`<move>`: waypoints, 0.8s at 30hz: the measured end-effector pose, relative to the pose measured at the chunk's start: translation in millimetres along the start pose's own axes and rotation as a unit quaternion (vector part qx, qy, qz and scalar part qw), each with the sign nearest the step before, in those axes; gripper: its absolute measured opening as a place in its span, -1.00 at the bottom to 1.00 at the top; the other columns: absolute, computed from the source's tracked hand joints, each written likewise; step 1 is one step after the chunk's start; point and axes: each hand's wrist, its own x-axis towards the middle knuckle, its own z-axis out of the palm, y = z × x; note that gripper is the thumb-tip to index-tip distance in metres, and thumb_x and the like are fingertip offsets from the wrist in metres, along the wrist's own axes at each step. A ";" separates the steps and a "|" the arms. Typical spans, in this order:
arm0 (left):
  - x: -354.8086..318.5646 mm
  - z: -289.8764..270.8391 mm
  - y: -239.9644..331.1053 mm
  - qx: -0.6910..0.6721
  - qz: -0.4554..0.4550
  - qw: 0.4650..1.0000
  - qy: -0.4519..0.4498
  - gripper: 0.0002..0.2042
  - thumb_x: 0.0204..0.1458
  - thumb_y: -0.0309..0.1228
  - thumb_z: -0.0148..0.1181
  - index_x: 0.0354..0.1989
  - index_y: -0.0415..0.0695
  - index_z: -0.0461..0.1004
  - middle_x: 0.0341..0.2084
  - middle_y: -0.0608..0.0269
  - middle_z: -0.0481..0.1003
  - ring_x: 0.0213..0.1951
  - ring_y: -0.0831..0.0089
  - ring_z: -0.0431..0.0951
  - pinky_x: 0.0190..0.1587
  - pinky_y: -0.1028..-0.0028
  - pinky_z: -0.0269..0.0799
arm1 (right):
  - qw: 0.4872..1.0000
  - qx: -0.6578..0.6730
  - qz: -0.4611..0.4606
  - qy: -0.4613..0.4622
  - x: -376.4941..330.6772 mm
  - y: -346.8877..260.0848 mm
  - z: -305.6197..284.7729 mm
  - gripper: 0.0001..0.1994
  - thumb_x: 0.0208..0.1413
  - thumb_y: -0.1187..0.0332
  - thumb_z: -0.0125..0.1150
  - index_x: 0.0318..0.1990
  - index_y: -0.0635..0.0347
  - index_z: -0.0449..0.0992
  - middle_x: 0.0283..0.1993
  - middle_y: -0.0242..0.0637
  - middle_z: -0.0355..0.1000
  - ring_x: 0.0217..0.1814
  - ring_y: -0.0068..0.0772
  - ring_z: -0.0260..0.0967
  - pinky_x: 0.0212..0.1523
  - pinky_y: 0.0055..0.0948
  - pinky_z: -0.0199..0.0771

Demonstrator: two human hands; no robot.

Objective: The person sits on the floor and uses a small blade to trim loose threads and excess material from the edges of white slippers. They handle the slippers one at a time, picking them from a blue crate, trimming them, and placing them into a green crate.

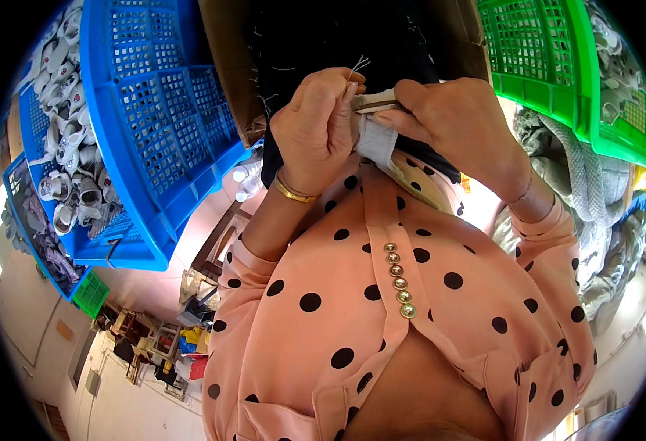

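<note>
A small white shoe upper (pixel 377 138), with a pale grey lining and a cream flap hanging below, is held between my two hands in front of my chest. My left hand (pixel 316 121) is closed on its left end, fingers pinched together. Loose white thread ends (pixel 360 67) stick up by those fingertips. My right hand (pixel 464 125) pinches the upper's rim between thumb and fingers. Part of the upper is hidden behind the fingers. Under the hands, a black cloth (pixel 316 44) with thread scraps on it covers my lap.
A blue plastic basket (pixel 163 132) stands on the left, beside a pile of small white shoes (pixel 69 140). On the right is a green basket (pixel 540 55), with grey fabric (pixel 580 173) below it. A brown cardboard edge (pixel 231 70) borders the black cloth. Stools and clutter (pixel 158 345) stand farther off.
</note>
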 end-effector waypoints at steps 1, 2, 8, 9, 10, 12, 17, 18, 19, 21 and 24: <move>0.1 0.5 1.2 0.004 0.000 1.000 0.002 -0.95 0.09 -0.62 0.11 -0.30 -0.23 0.44 -0.39 0.13 0.56 -0.44 0.38 0.62 -0.40 0.57 0.51 | 1.000 -0.007 -0.006 0.002 -0.1 0.7 2.0 -0.51 0.19 -0.09 -0.06 -0.52 0.16 0.40 -0.74 -0.24 0.28 -0.66 -0.21 0.35 -0.65 -0.36 0.27; -0.2 1.3 2.2 0.007 0.000 1.000 0.003 -0.96 0.10 -0.62 0.10 -0.30 -0.23 0.44 -0.40 0.13 0.56 -0.44 0.39 0.62 -0.40 0.57 0.50 | 1.000 -0.015 -0.013 0.004 -0.3 1.9 4.1 -0.51 0.20 -0.09 -0.06 -0.52 0.16 0.40 -0.73 -0.25 0.29 -0.66 -0.20 0.35 -0.64 -0.36 0.27; 2.3 13.3 -0.3 -0.080 -0.089 0.992 0.050 -0.93 0.25 -0.54 -0.10 -0.25 -0.26 0.32 -0.39 0.13 0.57 -0.38 0.45 0.64 -0.36 0.60 0.49 | 0.989 0.105 0.032 0.101 0.9 11.5 10.1 -0.60 0.09 -0.08 0.11 -0.30 0.11 0.44 -0.64 -0.29 0.38 -0.60 -0.20 0.40 -0.58 -0.37 0.33; 2.9 17.5 -2.6 -0.107 -0.111 0.986 0.060 -0.93 0.26 -0.53 -0.11 -0.25 -0.25 0.30 -0.39 0.13 0.57 -0.38 0.46 0.64 -0.37 0.59 0.49 | 0.989 0.117 0.013 0.092 2.5 11.0 8.7 -0.59 0.05 -0.09 0.15 -0.26 0.09 0.44 -0.62 -0.30 0.40 -0.59 -0.21 0.41 -0.58 -0.37 0.33; 7.2 21.0 -1.8 -0.103 -0.128 0.984 0.070 -0.90 0.29 -0.48 -0.14 -0.27 -0.24 0.26 -0.38 0.12 0.57 -0.41 0.51 0.62 -0.37 0.60 0.48 | 0.988 0.130 -0.007 0.084 6.3 11.1 5.6 -0.58 0.02 -0.10 0.18 -0.21 0.06 0.45 -0.60 -0.31 0.41 -0.58 -0.22 0.41 -0.57 -0.38 0.34; 8.4 28.7 -11.7 -0.150 -0.177 0.971 0.060 -0.87 0.30 -0.46 -0.15 -0.29 -0.23 0.25 -0.38 0.12 0.57 -0.43 0.54 0.59 -0.36 0.61 0.48 | 0.991 0.108 -0.048 0.056 11.7 19.6 10.1 -0.52 -0.03 -0.10 0.26 -0.06 0.00 0.47 -0.53 -0.29 0.46 -0.58 -0.24 0.43 -0.54 -0.42 0.36; 7.3 27.4 -23.5 -0.305 -0.317 0.898 -0.020 -0.75 0.32 -0.42 -0.22 0.06 -0.27 0.26 -0.08 0.03 0.50 -0.11 0.44 0.53 -0.06 0.55 0.44 | 0.948 0.302 -0.003 -0.103 31.7 44.8 10.4 -0.58 0.11 0.08 0.21 0.04 0.14 0.46 -0.36 -0.15 0.51 -0.40 -0.27 0.48 -0.34 -0.49 0.47; 2.5 24.0 -25.5 -0.338 -0.316 0.886 -0.030 -0.68 0.28 -0.50 -0.13 0.18 -0.23 0.21 0.00 0.05 0.44 -0.09 0.43 0.52 -0.05 0.52 0.45 | 0.949 0.301 -0.018 -0.086 31.8 52.1 21.1 -0.57 0.12 0.09 0.20 0.03 0.18 0.46 -0.35 -0.14 0.51 -0.37 -0.28 0.49 -0.31 -0.48 0.47; -2.6 20.8 -23.7 -0.314 -0.300 0.900 -0.024 -0.66 0.27 -0.48 -0.10 0.20 -0.23 0.19 0.01 0.04 0.43 -0.06 0.42 0.50 -0.03 0.50 0.45 | 0.950 0.302 -0.033 -0.070 32.5 56.9 26.9 -0.57 0.13 0.09 0.20 0.02 0.22 0.46 -0.33 -0.13 0.51 -0.33 -0.29 0.50 -0.29 -0.48 0.48; -15.2 13.2 -15.3 -0.264 -0.268 0.926 -0.012 -0.61 0.24 -0.45 -0.03 0.23 -0.22 0.16 0.02 0.04 0.43 0.01 0.38 0.47 0.02 0.44 0.43 | 0.941 0.324 0.020 -0.096 31.4 58.0 23.0 -0.56 0.12 0.14 0.22 0.05 0.23 0.44 -0.26 -0.19 0.50 -0.27 -0.42 0.46 -0.21 -0.50 0.46; -23.2 -1.8 -5.4 -0.053 -0.123 0.988 -0.074 -0.54 0.03 -0.38 0.27 0.13 -0.17 0.34 -0.01 0.09 0.46 0.03 0.27 0.46 0.04 0.40 0.41 | 0.935 0.340 0.044 -0.091 30.1 57.6 25.0 -0.57 0.12 0.16 0.22 0.04 0.27 0.43 -0.22 -0.19 0.49 -0.22 -0.46 0.44 -0.16 -0.50 0.44</move>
